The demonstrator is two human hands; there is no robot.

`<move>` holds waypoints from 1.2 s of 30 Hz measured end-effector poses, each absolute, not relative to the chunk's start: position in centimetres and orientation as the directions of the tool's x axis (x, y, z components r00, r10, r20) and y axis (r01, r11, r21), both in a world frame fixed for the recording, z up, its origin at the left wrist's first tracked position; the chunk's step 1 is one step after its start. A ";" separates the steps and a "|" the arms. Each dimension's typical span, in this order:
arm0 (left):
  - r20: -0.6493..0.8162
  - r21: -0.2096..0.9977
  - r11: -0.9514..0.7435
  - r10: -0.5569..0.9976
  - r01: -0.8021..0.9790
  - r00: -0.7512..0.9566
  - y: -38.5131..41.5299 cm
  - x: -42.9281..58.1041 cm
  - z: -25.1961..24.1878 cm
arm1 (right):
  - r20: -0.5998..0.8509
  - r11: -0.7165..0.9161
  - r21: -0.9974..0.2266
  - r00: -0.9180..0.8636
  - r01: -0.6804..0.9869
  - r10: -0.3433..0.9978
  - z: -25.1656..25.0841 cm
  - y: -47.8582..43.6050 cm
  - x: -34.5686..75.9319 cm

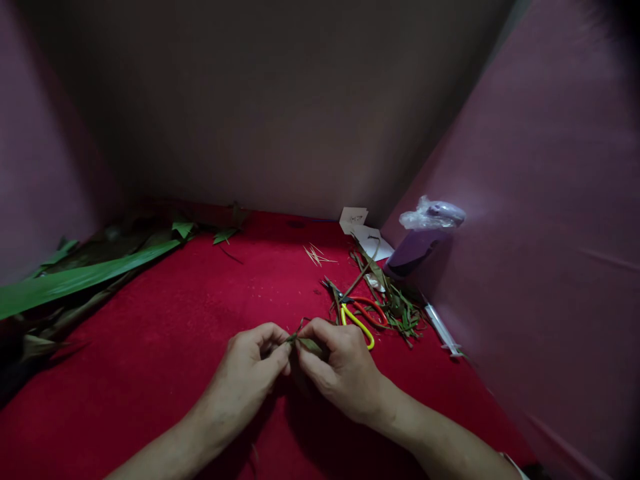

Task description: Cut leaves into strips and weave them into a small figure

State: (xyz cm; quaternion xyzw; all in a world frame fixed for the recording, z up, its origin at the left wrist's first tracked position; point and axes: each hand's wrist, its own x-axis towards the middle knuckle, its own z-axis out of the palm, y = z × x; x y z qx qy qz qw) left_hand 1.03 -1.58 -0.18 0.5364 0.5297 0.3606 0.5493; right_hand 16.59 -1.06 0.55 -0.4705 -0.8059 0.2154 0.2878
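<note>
Two hands meet low over the red cloth [165,347]; the left hand [250,373] and the right hand [340,370] pinch one small folded leaf piece [306,344] between curled fingertips; it looks half shaped; the scissors [357,313] lie unused beside cut scraps [400,310]; long leaves [75,280] wait far left.

Small folded green leaf strip [306,343], pinched between both hands' fingertips just above the red cloth [165,347].

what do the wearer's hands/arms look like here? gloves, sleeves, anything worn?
Both are bare: no gloves, rings, watch or bands visible on the left hand or the right hand. Forearms are uncovered up to the frame edge. Only a sliver of pale fabric, possibly a sleeve edge, shows at the right arm's bottom edge.
</note>
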 end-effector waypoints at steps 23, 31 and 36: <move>-0.215 0.973 0.188 0.951 0.137 0.222 -1.7 0.9 -0.3 | 0.306 0.499 -0.561 -0.395 0.660 0.866 0.6 -1.0 16.9; -0.179 0.978 0.146 0.955 0.150 0.238 -1.7 0.9 -0.1 | 0.309 0.488 -0.564 -0.377 0.666 0.873 1.0 -1.0 16.9; -0.173 0.975 0.130 0.954 0.180 0.246 -1.7 0.8 -0.3 | 0.335 0.503 -0.546 -0.376 0.670 0.864 0.9 -1.0 16.9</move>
